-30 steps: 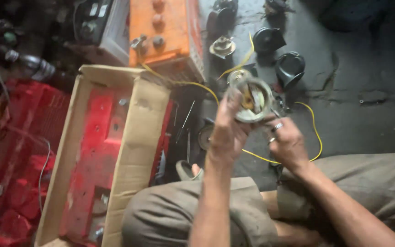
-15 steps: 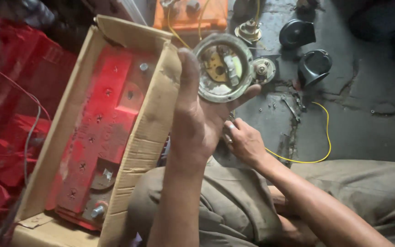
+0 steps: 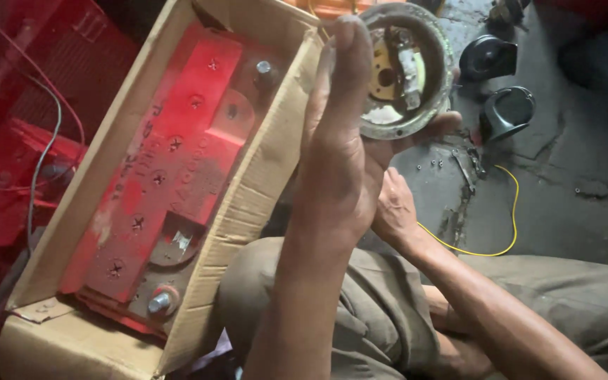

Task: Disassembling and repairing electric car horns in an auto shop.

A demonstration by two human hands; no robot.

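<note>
Beside horn shell (image 3: 406, 70) — battery box (image 3: 248, 211)

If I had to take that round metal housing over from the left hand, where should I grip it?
Grip the round housing by its bare outer rim on the right side, coming from the right. The left hand already wraps its left edge and back, and the open face shows delicate yellow and metal parts inside, so keep fingers off those.

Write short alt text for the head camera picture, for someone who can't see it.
A left hand holds up a round metal part, open side showing; the right hand sits behind it. A red battery lies in a cardboard box.
</note>
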